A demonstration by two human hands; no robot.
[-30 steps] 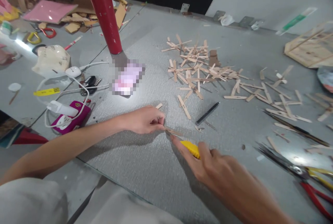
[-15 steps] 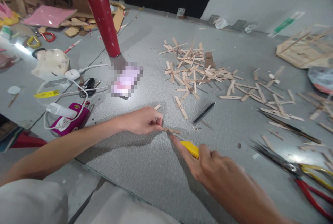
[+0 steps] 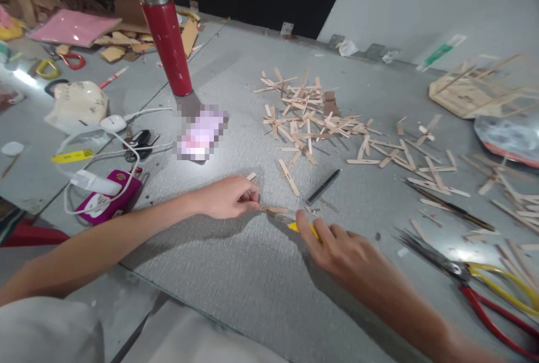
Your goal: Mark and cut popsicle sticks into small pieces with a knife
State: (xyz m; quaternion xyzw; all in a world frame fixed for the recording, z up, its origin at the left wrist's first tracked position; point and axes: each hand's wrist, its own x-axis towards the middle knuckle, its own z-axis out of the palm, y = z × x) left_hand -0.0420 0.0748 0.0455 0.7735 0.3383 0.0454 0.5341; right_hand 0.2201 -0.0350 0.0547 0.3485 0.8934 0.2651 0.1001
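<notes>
My left hand (image 3: 231,197) is closed on one end of a small wooden stick (image 3: 275,210), holding it low at the grey tabletop. In my right hand (image 3: 337,239) is a yellow-handled utility knife (image 3: 293,226), the fingers wrapped round its handle. The knife's blade points left and meets or nearly meets the stick; I cannot tell if it touches. A piece of pale wood (image 3: 251,176) shows just behind my left hand. Beyond the knife lies a black pen-like tool (image 3: 323,187).
Several cut wooden sticks (image 3: 305,116) lie in a heap farther back. Scissors with red and yellow handles (image 3: 458,270) rest at the right, below a dark slim tool (image 3: 450,204). A red flask (image 3: 168,42), a phone (image 3: 202,134) and a purple power adapter (image 3: 113,197) stand leftward.
My right index finger has drawn back from along the blade and now curls at the yellow handle. The left hand still holds the stick. The view has shifted slightly.
</notes>
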